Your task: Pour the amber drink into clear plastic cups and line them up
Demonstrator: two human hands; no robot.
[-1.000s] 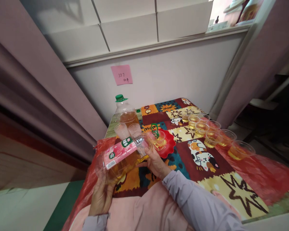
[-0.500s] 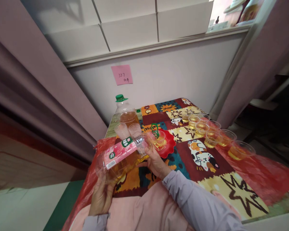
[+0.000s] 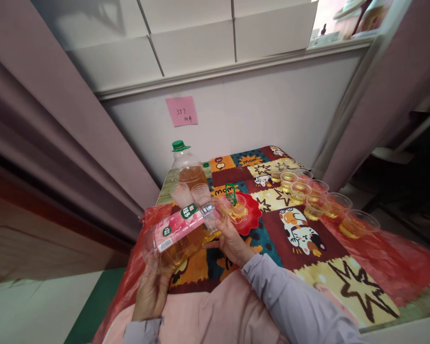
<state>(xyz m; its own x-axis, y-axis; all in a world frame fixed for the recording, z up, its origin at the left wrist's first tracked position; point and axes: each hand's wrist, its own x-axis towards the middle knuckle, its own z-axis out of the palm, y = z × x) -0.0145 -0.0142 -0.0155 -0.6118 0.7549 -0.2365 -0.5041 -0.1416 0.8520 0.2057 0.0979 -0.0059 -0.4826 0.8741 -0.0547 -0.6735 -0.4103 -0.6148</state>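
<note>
A large clear bottle with a pink label and amber drink inside lies tilted in my two hands, its neck towards the right. My left hand is wrapped under the bottle's base. Near the neck, my right hand grips the bottle from the side. The mouth is above a clear plastic cup holding some yellow drink, which stands on a red scalloped plate. A green carry loop hangs at the bottle's neck.
Behind stands another big bottle with a green cap, near two stacks of clear cups. Several filled cups line the table's right side. A loose green cap lies at the back. Red plastic film covers the table edges.
The drink level in the cup on the red plate looks slightly higher. Both hands and the tilted bottle have hardly moved.
</note>
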